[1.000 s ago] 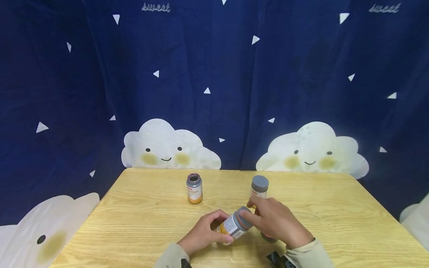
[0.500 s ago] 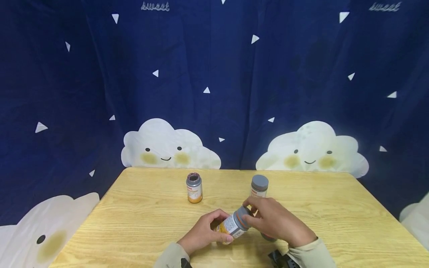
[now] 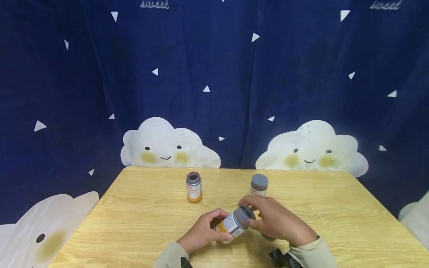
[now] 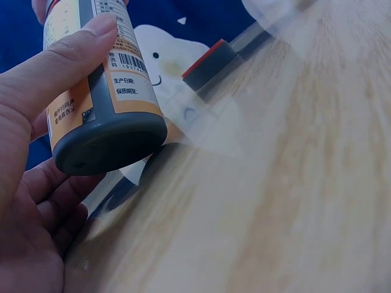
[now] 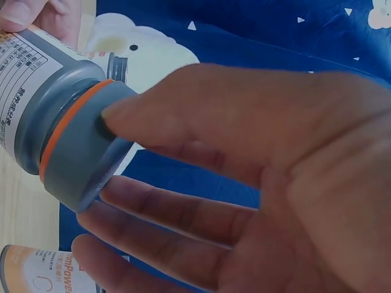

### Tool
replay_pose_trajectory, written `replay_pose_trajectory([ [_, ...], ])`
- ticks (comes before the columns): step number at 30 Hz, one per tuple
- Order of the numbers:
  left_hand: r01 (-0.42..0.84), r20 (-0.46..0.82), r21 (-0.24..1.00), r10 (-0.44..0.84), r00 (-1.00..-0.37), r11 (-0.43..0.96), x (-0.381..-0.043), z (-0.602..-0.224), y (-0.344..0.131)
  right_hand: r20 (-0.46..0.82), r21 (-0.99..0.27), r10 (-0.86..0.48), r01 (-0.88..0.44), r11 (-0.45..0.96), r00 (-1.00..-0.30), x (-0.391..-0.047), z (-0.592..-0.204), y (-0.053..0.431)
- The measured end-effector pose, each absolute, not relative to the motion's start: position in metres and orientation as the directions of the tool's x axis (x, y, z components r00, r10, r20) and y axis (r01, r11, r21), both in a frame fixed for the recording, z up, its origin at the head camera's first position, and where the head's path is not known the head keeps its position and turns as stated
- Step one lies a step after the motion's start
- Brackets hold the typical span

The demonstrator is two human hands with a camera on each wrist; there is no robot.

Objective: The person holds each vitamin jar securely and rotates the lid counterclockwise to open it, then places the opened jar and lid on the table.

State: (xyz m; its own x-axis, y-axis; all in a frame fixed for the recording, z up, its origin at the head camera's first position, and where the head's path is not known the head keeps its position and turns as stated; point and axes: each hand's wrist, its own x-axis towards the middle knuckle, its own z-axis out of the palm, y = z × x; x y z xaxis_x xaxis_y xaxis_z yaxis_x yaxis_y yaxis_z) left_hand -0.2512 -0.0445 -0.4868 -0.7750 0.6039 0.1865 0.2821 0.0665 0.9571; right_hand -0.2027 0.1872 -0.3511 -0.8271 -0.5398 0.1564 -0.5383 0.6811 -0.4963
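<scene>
My left hand (image 3: pixel 205 230) grips a grey, white and orange bottle (image 3: pixel 229 225) round its label, tilted with its capped end up to the right. The left wrist view shows the thumb across the label and the bottle's dark base (image 4: pixel 110 146) above the table. On the grey cap (image 5: pixel 85 143) with an orange ring, my right hand (image 3: pixel 276 219) has its thumb at one side and fingertips at the other. The cap sits on the bottle's neck. A loose cap (image 4: pixel 211 64) with a red-orange rim lies on the table, partly hidden by my right hand in the head view.
An uncapped bottle (image 3: pixel 194 188) stands upright at the back of the wooden table (image 3: pixel 140 208). Behind my right hand stands a capped bottle (image 3: pixel 259 184), its lower part hidden. A dark blue curtain (image 3: pixel 214 111) with clouds hangs behind the table.
My right fingers have shifted left over the cap and the thumb has moved down its near side, showing more of the cap's top. The left hand and bottle have stayed nearly still.
</scene>
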Motion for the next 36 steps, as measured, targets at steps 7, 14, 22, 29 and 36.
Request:
replay_pose_trajectory([
  [7, 0.297, 0.202, 0.953, 0.606, -0.769, 0.059, -0.2529, -0.4909, -0.0447, 0.207, -0.473, -0.497, -0.531, 0.703, -0.843, -0.2017, -0.3529, 0.1849],
  [14, 0.287, 0.211, 0.958, 0.634, -0.744, 0.017, -0.2539, -0.4912, -0.0439, 0.195, -0.444, -0.341, -0.393, 0.805, -0.92, -0.1997, -0.3533, 0.1798],
  [22, 0.293, 0.213, 0.956, 0.641, -0.738, 0.02, -0.2536, -0.4891, -0.0435, 0.148, -0.421, -0.284, -0.32, 0.849, -0.947, -0.1978, -0.3551, 0.1782],
  [29, 0.279, 0.201, 0.96, 0.645, -0.738, 0.019, -0.2536, -0.488, -0.0433, 0.118, -0.437, -0.348, -0.363, 0.823, -0.93, -0.2001, -0.3547, 0.1808],
  [36, 0.286, 0.204, 0.958, 0.639, -0.742, 0.026, -0.2545, -0.4896, -0.0436, 0.107, -0.475, -0.427, -0.424, 0.771, -0.898, -0.2033, -0.355, 0.1828],
])
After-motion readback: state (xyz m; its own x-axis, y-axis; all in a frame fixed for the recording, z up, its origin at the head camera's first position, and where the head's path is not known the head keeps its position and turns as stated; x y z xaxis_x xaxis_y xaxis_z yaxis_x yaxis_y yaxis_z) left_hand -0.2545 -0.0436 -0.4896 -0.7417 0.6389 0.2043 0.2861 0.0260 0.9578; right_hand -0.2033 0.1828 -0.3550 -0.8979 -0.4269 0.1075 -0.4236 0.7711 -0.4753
